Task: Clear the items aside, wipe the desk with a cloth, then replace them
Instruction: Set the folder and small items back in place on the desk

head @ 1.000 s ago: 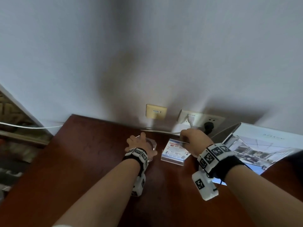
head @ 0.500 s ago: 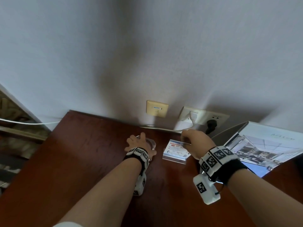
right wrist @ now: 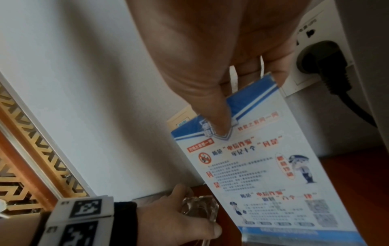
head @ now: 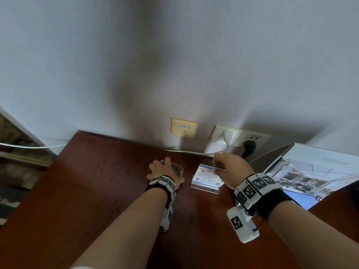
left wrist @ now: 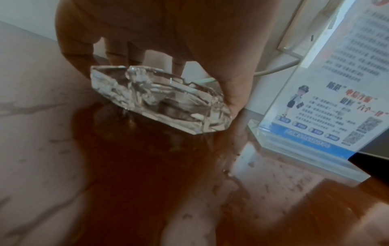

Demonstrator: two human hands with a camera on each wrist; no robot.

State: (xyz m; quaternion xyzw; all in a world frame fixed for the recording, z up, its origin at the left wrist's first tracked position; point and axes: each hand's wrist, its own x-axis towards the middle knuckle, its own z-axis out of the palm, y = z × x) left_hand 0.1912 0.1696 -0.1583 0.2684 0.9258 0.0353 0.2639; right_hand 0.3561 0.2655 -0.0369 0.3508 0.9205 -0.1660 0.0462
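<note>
On desk (head: pixel 93 191): left hand (left wrist: pixel 160 33) grips ashtray (left wrist: pixel 160 99), seemingly lifted; right hand (right wrist: pixel 210 58) pinches sign (right wrist: pixel 263 174).

Grey-white wall (head: pixel 174 55) fills the view above & beyond both hands. Beige wall plate (head: pixel 183 127) w/ small blue label: on the wall just past the left hand (head: pixel 161 169), slightly to its right. White double socket (head: pixel 257 137) straight beyond the right hand (head: pixel 231 167); white plug (head: pixel 226 136) in its left half, black plug (head: pixel 249 147) in its right half. White cable (head: pixel 194 152) runs along the wall base btwn the hands & the wall. Carved gold-brown lattice panel (right wrist: pixel 31 141) far left of the left hand. Thin white cord (head: pixel 29 146) crosses there too.
</note>
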